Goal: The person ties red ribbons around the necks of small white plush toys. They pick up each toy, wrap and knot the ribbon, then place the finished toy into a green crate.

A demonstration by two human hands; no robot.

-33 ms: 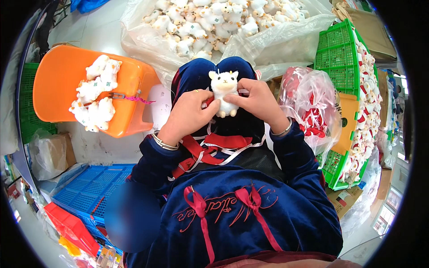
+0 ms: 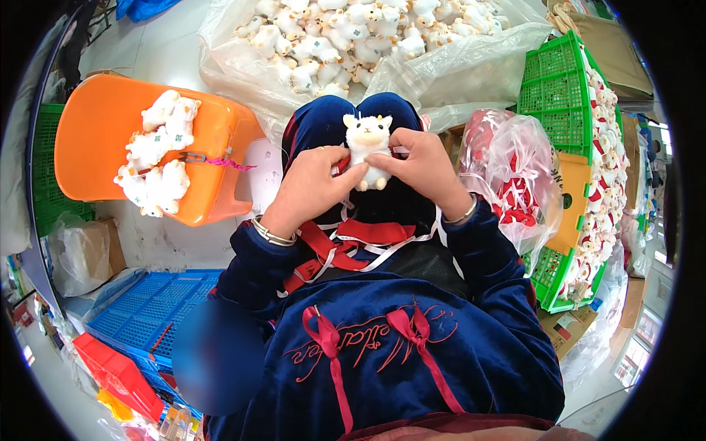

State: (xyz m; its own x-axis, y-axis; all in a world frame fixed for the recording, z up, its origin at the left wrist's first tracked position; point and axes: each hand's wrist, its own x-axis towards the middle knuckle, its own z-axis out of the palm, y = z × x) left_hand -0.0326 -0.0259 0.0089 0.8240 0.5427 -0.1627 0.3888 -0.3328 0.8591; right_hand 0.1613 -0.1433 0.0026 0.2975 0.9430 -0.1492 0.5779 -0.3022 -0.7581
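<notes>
Over my knees a small white plush toy [image 2: 369, 134] with ears, dark eyes and orange-tan feet is upright, its front toward me. My left hand [image 2: 315, 184] is closed on its left side, thumb against the belly. From the right, my right hand [image 2: 425, 166] grips it too, with the thumb across its front. Bits of red show beside the toy by the fingers of both hands; most of that red piece is hidden behind it. In my lap lie red cloth pieces [image 2: 375, 232] with white ribbons.
An orange stool [image 2: 88, 147] at left carries several white plush toys [image 2: 158, 187] and thread snips [image 2: 193, 157]. A large clear plastic bag [image 2: 456, 77] of plush toys lies ahead. At right are a bag of red pieces [image 2: 507, 169] and a green crate [image 2: 551, 88]; blue crates [image 2: 147, 301] stand lower left.
The toy has tilted or shifted very slightly between my hands, and my left thumb sits a little farther right on its belly. Everything else looks the same.
</notes>
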